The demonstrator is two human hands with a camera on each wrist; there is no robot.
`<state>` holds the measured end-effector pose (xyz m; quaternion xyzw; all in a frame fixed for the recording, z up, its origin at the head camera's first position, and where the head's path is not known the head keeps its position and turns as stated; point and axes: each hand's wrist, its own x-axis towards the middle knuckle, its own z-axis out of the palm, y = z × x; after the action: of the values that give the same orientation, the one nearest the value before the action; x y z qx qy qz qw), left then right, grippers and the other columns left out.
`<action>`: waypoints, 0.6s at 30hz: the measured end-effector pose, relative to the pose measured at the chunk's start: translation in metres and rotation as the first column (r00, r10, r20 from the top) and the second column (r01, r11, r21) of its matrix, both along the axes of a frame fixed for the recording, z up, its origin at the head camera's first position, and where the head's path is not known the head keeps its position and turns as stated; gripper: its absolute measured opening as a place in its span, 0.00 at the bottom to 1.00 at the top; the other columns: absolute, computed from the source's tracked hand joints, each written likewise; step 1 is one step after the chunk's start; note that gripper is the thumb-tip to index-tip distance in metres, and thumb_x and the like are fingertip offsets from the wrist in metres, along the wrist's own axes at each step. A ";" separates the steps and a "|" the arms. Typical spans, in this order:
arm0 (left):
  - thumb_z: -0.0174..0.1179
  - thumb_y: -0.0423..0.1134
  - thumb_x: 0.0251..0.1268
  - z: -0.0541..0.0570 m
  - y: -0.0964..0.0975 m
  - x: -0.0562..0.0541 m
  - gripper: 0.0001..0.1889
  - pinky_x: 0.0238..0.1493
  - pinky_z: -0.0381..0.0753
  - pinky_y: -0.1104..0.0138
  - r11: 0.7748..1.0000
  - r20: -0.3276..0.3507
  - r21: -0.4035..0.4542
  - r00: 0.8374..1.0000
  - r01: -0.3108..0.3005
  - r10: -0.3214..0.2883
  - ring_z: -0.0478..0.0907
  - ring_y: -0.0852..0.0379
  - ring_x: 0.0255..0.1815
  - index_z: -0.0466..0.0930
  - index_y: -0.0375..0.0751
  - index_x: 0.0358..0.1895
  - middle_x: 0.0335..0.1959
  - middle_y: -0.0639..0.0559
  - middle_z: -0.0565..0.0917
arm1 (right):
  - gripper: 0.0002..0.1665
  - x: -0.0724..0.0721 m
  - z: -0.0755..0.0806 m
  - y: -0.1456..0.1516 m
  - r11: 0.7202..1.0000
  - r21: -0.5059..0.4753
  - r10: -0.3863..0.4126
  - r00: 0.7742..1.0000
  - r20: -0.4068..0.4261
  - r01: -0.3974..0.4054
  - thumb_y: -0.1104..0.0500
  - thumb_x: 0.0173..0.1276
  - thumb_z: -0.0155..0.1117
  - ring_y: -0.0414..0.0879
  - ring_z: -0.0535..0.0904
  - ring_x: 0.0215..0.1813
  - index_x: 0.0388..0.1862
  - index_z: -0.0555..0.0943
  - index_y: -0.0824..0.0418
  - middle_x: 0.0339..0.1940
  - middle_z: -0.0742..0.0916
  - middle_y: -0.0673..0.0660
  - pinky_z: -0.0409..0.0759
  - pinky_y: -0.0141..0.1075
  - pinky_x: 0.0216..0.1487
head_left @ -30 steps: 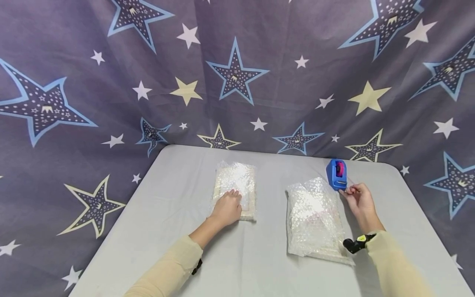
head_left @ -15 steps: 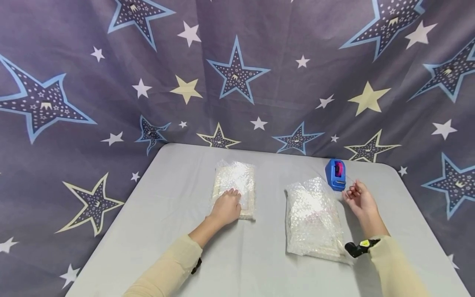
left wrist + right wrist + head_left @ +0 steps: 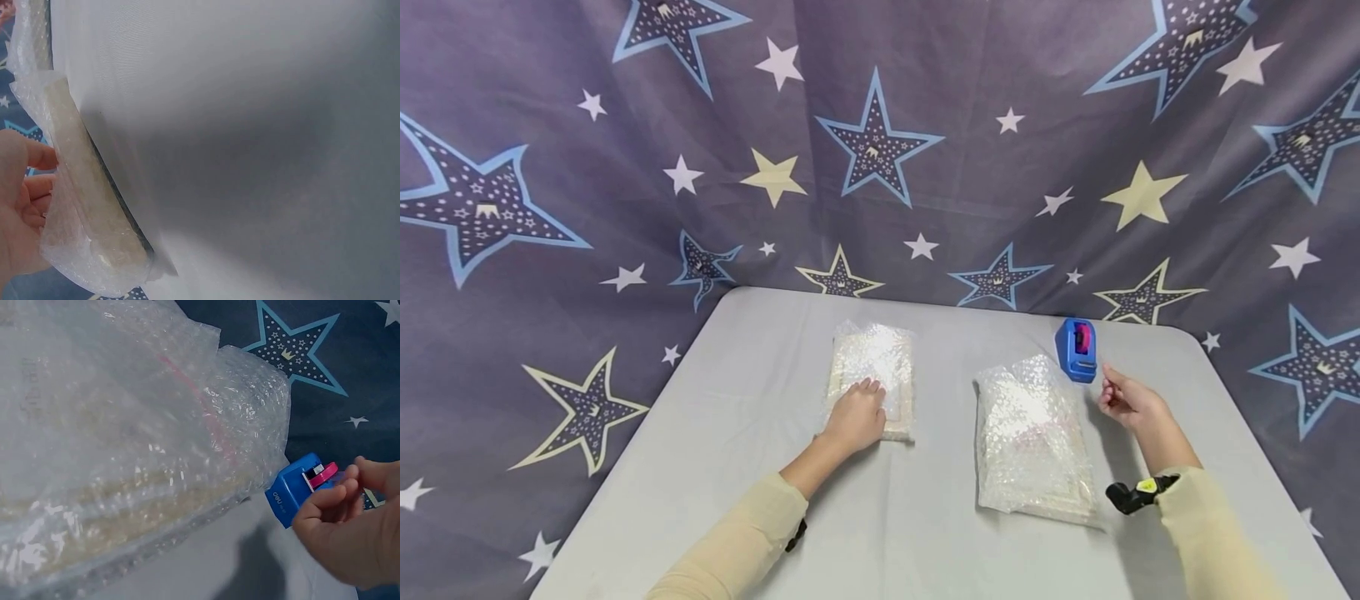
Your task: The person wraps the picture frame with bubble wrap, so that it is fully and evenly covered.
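Note:
In the head view my left hand [image 3: 857, 418] rests on the lower part of a bubble-wrapped flat package [image 3: 880, 350], which looks like a frame with a pale border. The left wrist view shows the fingers [image 3: 40, 156] against its wrapped side. My right hand [image 3: 1137, 408] is beside a blue tape dispenser [image 3: 1077, 352], thumb and forefinger pinched together. From the dispenser's pink roll [image 3: 324, 475], a strip of clear tape [image 3: 340, 477] seems to run to those fingertips; it is thin and hard to see. A larger bubble-wrapped package [image 3: 1033, 450] lies left of that hand.
Both packages and the dispenser lie on a grey-white table [image 3: 760, 375]. Behind and at the sides hangs a dark star-patterned cloth [image 3: 925, 192]. The dispenser stands close to the larger package's upper right corner.
My right hand has drawn away from the dispenser, a little to the right, its fingers coming together. The left hand keeps its place on the smaller package.

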<state>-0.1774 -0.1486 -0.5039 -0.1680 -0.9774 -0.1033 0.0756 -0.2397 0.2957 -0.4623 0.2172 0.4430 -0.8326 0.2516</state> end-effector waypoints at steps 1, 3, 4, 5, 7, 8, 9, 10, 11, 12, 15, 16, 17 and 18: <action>0.55 0.34 0.62 0.000 0.000 0.000 0.18 0.67 0.74 0.53 1.000 -0.001 0.003 1.000 0.001 -0.001 0.76 0.42 0.64 0.80 0.30 0.53 0.57 0.37 0.81 | 0.23 0.000 0.000 0.000 1.000 0.001 0.022 1.000 0.021 -0.022 0.54 0.74 0.49 0.34 0.70 0.22 0.19 0.76 0.59 0.17 0.78 0.47 0.70 0.21 0.29; 0.56 0.34 0.62 -0.001 0.000 0.000 0.18 0.67 0.74 0.53 1.000 -0.002 0.005 1.000 0.000 0.000 0.76 0.42 0.64 0.80 0.30 0.53 0.57 0.37 0.81 | 0.23 0.000 -0.001 0.001 0.998 0.005 0.067 0.997 0.050 -0.067 0.53 0.74 0.49 0.34 0.70 0.22 0.18 0.77 0.60 0.17 0.79 0.47 0.70 0.20 0.30; 0.55 0.34 0.62 -0.001 0.000 0.000 0.18 0.67 0.74 0.53 1.000 -0.002 0.005 1.000 -0.001 0.001 0.76 0.42 0.64 0.80 0.30 0.53 0.57 0.37 0.81 | 0.24 0.000 -0.002 0.000 0.996 0.004 0.084 0.995 0.058 -0.084 0.54 0.74 0.49 0.34 0.70 0.22 0.19 0.78 0.60 0.17 0.79 0.47 0.70 0.20 0.30; 0.55 0.35 0.62 -0.001 0.000 0.000 0.18 0.67 0.74 0.53 1.000 -0.002 0.005 1.000 -0.003 0.003 0.76 0.42 0.64 0.80 0.30 0.53 0.57 0.37 0.81 | 0.24 0.000 -0.002 0.000 0.996 0.001 0.092 0.993 0.071 -0.092 0.54 0.74 0.49 0.34 0.70 0.23 0.18 0.78 0.60 0.17 0.79 0.48 0.70 0.20 0.30; 0.55 0.35 0.62 -0.001 0.000 0.000 0.18 0.68 0.74 0.53 1.000 0.000 0.004 1.000 -0.004 0.004 0.76 0.42 0.64 0.80 0.30 0.53 0.57 0.37 0.81 | 0.24 0.001 -0.002 0.000 0.996 -0.021 0.089 0.991 0.097 -0.088 0.54 0.74 0.48 0.34 0.71 0.23 0.19 0.78 0.61 0.18 0.79 0.49 0.71 0.20 0.31; 0.55 0.35 0.62 -0.002 0.000 0.000 0.18 0.68 0.74 0.53 1.000 0.001 0.004 1.000 -0.004 0.004 0.76 0.42 0.64 0.80 0.30 0.53 0.58 0.37 0.81 | 0.25 0.001 -0.003 0.000 0.996 -0.032 0.083 0.990 0.112 -0.079 0.54 0.75 0.47 0.35 0.71 0.23 0.19 0.78 0.62 0.18 0.79 0.49 0.71 0.20 0.31; 0.55 0.35 0.62 -0.002 0.000 0.000 0.18 0.68 0.74 0.53 1.000 0.001 0.004 1.000 -0.004 0.004 0.76 0.42 0.64 0.80 0.30 0.53 0.58 0.37 0.81 | 0.25 0.001 -0.003 -0.001 0.996 -0.037 0.079 0.990 0.120 -0.075 0.55 0.75 0.46 0.35 0.71 0.23 0.19 0.78 0.62 0.18 0.79 0.49 0.71 0.20 0.31; 0.55 0.35 0.62 -0.002 -0.001 0.000 0.18 0.68 0.74 0.53 1.000 0.000 0.003 1.000 -0.004 0.004 0.76 0.42 0.64 0.80 0.30 0.53 0.58 0.37 0.81 | 0.25 0.001 -0.003 -0.001 0.997 -0.036 0.077 0.989 0.125 -0.073 0.55 0.75 0.46 0.35 0.71 0.23 0.19 0.78 0.62 0.18 0.79 0.49 0.71 0.20 0.31; 0.56 0.35 0.62 -0.002 -0.001 0.000 0.18 0.68 0.74 0.53 1.000 -0.005 0.005 1.000 -0.004 0.004 0.76 0.41 0.64 0.80 0.30 0.53 0.57 0.37 0.81 | 0.25 0.001 -0.003 -0.002 0.997 -0.037 0.077 0.989 0.128 -0.073 0.56 0.75 0.46 0.35 0.71 0.23 0.19 0.78 0.62 0.18 0.79 0.50 0.71 0.20 0.31; 0.56 0.35 0.62 -0.002 -0.001 0.000 0.18 0.67 0.75 0.53 1.000 -0.009 0.008 1.000 -0.003 0.003 0.76 0.41 0.64 0.80 0.30 0.53 0.57 0.36 0.81 | 0.25 0.001 -0.002 -0.003 0.996 -0.031 0.086 0.989 0.123 -0.083 0.56 0.76 0.45 0.34 0.71 0.23 0.20 0.78 0.62 0.18 0.79 0.49 0.71 0.20 0.31; 0.57 0.34 0.61 -0.002 -0.001 0.001 0.18 0.67 0.75 0.53 1.000 -0.020 0.010 1.000 -0.001 0.001 0.77 0.41 0.63 0.81 0.30 0.52 0.56 0.36 0.82 | 0.22 0.000 -0.001 -0.006 0.991 0.023 0.126 0.987 0.097 -0.129 0.56 0.75 0.48 0.33 0.71 0.23 0.20 0.76 0.61 0.18 0.79 0.49 0.72 0.19 0.30; 0.57 0.34 0.60 -0.002 -0.001 0.001 0.18 0.67 0.75 0.53 1.000 -0.020 0.012 1.000 0.000 0.001 0.77 0.41 0.63 0.81 0.29 0.52 0.56 0.36 0.82 | 0.21 -0.001 -0.001 -0.008 0.989 0.042 0.138 0.986 0.090 -0.142 0.56 0.74 0.49 0.33 0.71 0.24 0.20 0.76 0.61 0.18 0.79 0.48 0.72 0.19 0.30; 0.57 0.34 0.60 -0.002 -0.001 0.001 0.18 0.67 0.75 0.53 1.000 -0.021 0.014 1.000 -0.001 0.001 0.77 0.41 0.63 0.81 0.29 0.52 0.56 0.36 0.82 | 0.20 -0.001 0.000 -0.009 0.986 0.062 0.152 0.985 0.081 -0.157 0.56 0.74 0.50 0.33 0.71 0.24 0.20 0.76 0.60 0.18 0.79 0.48 0.73 0.19 0.30; 0.57 0.34 0.60 -0.001 -0.001 0.001 0.18 0.67 0.75 0.53 1.000 -0.019 0.015 1.000 -0.002 0.002 0.77 0.41 0.63 0.80 0.29 0.52 0.56 0.36 0.82 | 0.20 -0.001 0.000 -0.010 0.982 0.085 0.162 0.984 0.073 -0.168 0.56 0.73 0.52 0.33 0.72 0.24 0.20 0.76 0.60 0.19 0.80 0.48 0.73 0.19 0.30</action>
<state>-0.1766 -0.1494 -0.5054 -0.1675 -0.9760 -0.1091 0.0863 -0.2408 0.2861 -0.4625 0.2183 0.4885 -0.7802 0.3240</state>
